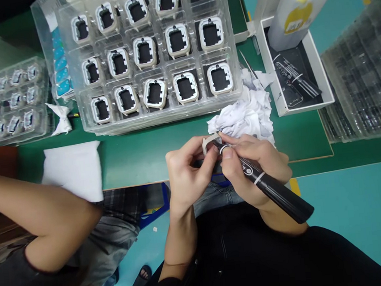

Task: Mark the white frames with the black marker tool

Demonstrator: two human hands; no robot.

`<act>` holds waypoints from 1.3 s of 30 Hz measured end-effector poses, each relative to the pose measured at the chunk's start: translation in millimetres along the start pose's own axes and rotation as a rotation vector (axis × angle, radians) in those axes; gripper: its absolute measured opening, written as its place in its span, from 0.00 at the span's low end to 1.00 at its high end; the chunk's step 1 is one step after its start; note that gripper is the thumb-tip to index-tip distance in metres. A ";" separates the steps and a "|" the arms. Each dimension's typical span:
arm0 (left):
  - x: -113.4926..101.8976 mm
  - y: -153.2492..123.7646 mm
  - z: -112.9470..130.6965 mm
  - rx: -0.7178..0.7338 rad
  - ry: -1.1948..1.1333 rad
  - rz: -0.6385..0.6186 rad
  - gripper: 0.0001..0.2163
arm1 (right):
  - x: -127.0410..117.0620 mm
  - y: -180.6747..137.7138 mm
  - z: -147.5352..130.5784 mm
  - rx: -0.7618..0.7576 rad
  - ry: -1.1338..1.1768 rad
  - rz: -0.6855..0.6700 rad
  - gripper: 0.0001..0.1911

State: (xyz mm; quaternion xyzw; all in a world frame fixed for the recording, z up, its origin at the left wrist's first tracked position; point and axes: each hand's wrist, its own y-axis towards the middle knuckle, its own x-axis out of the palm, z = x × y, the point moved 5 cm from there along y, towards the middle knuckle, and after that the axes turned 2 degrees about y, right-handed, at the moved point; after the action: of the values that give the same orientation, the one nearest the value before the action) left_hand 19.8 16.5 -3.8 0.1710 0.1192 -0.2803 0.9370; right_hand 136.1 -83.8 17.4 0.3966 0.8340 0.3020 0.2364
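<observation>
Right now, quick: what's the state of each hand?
Left hand: closed, holding the pale frame.
Right hand: closed, holding the black marker.

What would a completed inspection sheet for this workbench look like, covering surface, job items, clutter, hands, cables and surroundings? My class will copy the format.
Surface: green worktop.
Job items: small light frame and black marker in hand; clear tray with fourteen white frames.
Clutter: crumpled white cloth or paper; folded white cloth; white box holding a bottle.
Hands: left hand pinches the small light frame; right hand grips the black marker, tip at the frame.
Cables: nothing seen.
Surroundings: co-worker's arm at picture left; stacked clear trays at right; turquoise floor.
</observation>
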 end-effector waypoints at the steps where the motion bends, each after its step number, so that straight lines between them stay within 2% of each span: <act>1: 0.0 0.5 0.7 0.004 -0.013 0.000 0.04 | -0.3 0.1 0.2 0.002 0.003 -0.003 0.11; 5: 0.5 4.9 0.2 -0.101 -0.144 -0.018 0.04 | -1.6 -0.9 2.9 0.014 0.044 -0.005 0.11; 8: 1.9 8.7 -3.1 -0.255 -0.275 -0.078 0.09 | -2.6 -2.9 7.7 0.073 0.124 0.030 0.10; 11: 0.3 11.7 -5.0 -0.327 -0.349 -0.100 0.13 | -1.6 -3.4 9.4 0.106 0.139 0.052 0.09; 15: -2.0 13.1 -5.9 -0.330 -0.350 -0.095 0.13 | 0.3 -0.3 5.8 0.053 0.151 0.047 0.09; 20: -0.3 11.6 -4.3 -0.294 -0.322 -0.064 0.14 | 1.2 1.2 2.2 -0.021 0.087 0.015 0.15; 27: -0.9 6.7 -3.1 -0.208 -0.246 -0.015 0.11 | 2.9 2.1 -0.5 -0.041 0.072 0.026 0.11; 30: -2.0 5.3 -3.8 -0.204 -0.210 -0.012 0.12 | 3.5 2.1 0.6 0.006 0.032 0.008 0.13; 34: -1.4 4.1 -3.7 -0.176 -0.236 -0.023 0.10 | 0.7 0.8 -0.6 -0.043 0.044 0.021 0.12; 39: -0.1 5.4 -2.2 -0.180 -0.336 -0.032 0.08 | 1.5 1.5 1.9 -0.023 0.076 -0.021 0.13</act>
State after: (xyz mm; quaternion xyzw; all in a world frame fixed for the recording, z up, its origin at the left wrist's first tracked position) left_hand 22.5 21.6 -4.4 0.0351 -0.0117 -0.3079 0.9507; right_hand 137.3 -81.2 16.9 0.3733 0.8431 0.3239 0.2120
